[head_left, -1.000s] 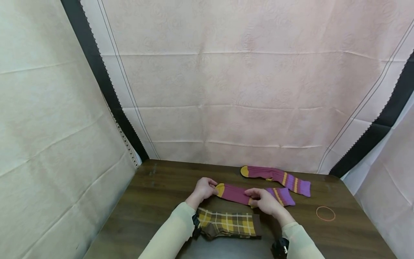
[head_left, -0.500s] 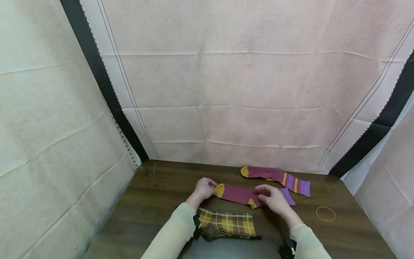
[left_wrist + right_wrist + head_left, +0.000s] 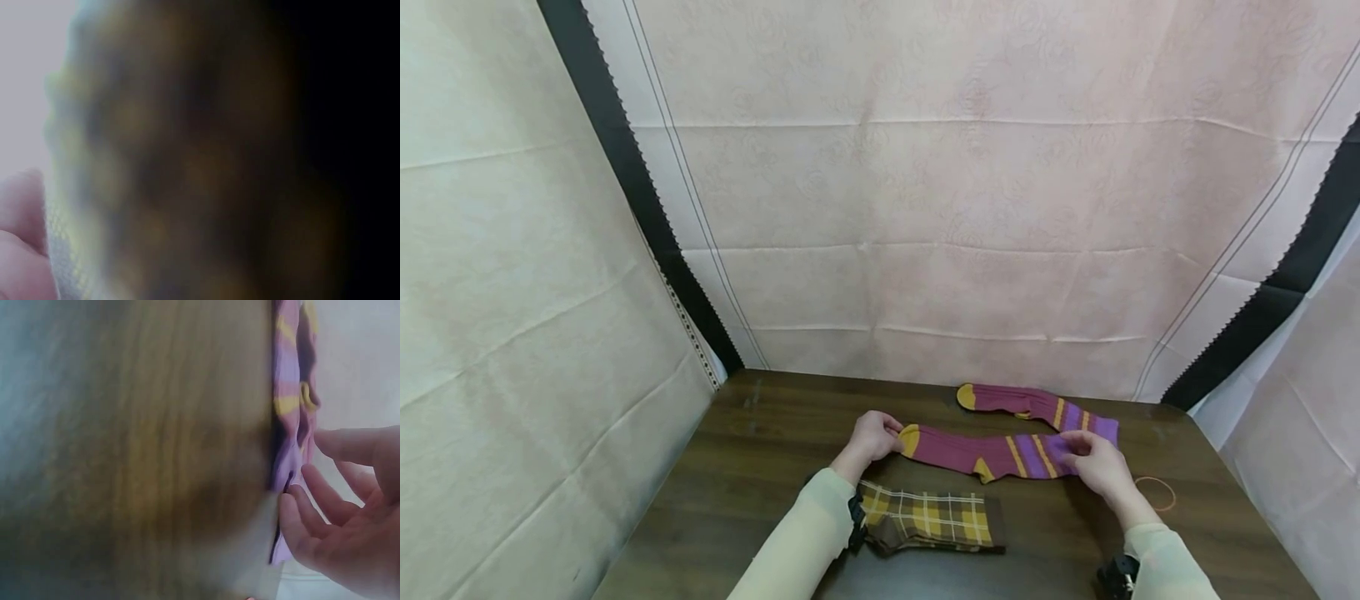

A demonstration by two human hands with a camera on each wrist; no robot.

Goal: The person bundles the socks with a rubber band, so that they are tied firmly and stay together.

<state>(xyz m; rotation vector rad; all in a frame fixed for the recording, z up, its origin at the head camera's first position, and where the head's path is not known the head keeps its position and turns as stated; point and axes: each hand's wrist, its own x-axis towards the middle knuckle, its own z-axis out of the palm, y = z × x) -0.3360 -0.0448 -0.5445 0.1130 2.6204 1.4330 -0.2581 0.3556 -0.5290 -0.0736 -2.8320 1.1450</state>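
The nearer maroon sock, with yellow toe and heel and purple striped leg, lies flat across the table. My left hand pinches the toe end. At the other end, my right hand has thumb and fingertips at the purple cuff, gripping its edge. Just behind lies a matching sock, partly overlapped by my right fingers in the head view. A folded yellow-and-brown plaid sock bundle sits in front, close to my left wrist. Its blurred plaid fabric blocks most of the left wrist view.
A thin orange rubber band lies to the right, partly behind my right wrist. The dark wooden table ends at a pale fabric backdrop, with more fabric hanging on both sides.
My right hand has slid rightward along the nearer sock, from its middle to the cuff, uncovering the heel and stripes. My left hand has stayed at the toe.
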